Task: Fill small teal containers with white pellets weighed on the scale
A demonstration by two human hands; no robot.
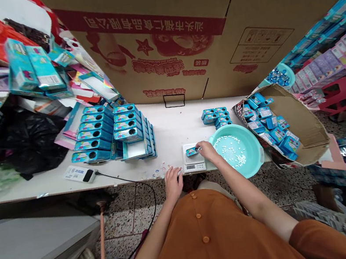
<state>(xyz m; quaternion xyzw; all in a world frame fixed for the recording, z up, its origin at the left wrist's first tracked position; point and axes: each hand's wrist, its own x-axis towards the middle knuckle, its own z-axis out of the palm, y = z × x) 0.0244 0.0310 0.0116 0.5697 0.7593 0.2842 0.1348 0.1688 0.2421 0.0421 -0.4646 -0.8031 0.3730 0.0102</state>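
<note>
A small white digital scale (pixel 193 158) sits at the near edge of the white table (pixel 172 125). On it lies a little blue tin (pixel 191 151). My right hand (pixel 206 149) rests over the scale with its fingertips pinched at the tin's right end. My left hand (pixel 173 183) lies at the table edge just left of the scale, fingers curled down over the rim; whether it holds anything is hidden. A turquoise basin (pixel 240 148) with several small white candies stands right of the scale.
Stacks of blue tins in display boxes (pixel 116 132) stand at the left, a small pile of tins (pixel 216 116) behind the basin. An open carton of blue tins (pixel 279 126) lies at the right. A huge cardboard box (pixel 194 23) walls the back. A phone (pixel 79 173) with cable lies front left.
</note>
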